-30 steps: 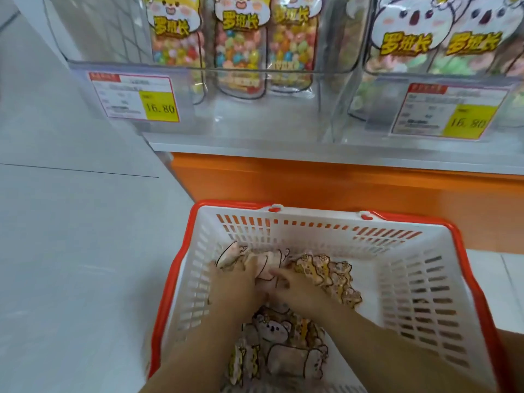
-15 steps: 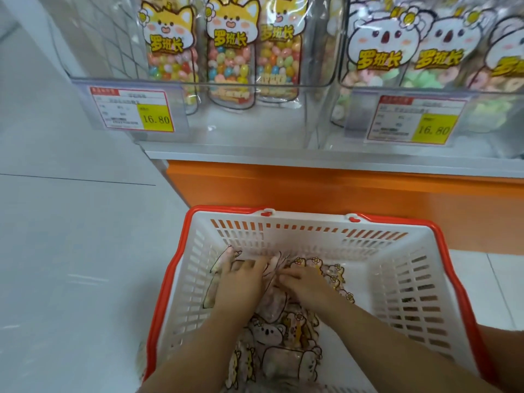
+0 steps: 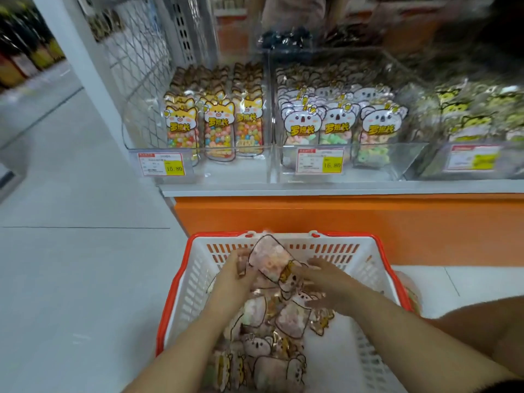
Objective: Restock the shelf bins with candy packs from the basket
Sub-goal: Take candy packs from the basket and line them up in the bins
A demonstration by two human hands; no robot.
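Three clear shelf bins (image 3: 232, 169) sit above pale floor tiles (image 3: 71, 279).

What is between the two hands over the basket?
In the head view, a pink candy pack lies tilted between the left hand and the right hand.

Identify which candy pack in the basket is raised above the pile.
The pink pack between left hand and right hand, tilted up by the basket's far wall; others lie piled.

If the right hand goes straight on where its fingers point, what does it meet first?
The pink pack that the left hand holds up; the right hand looks nearly on it, depth unclear.
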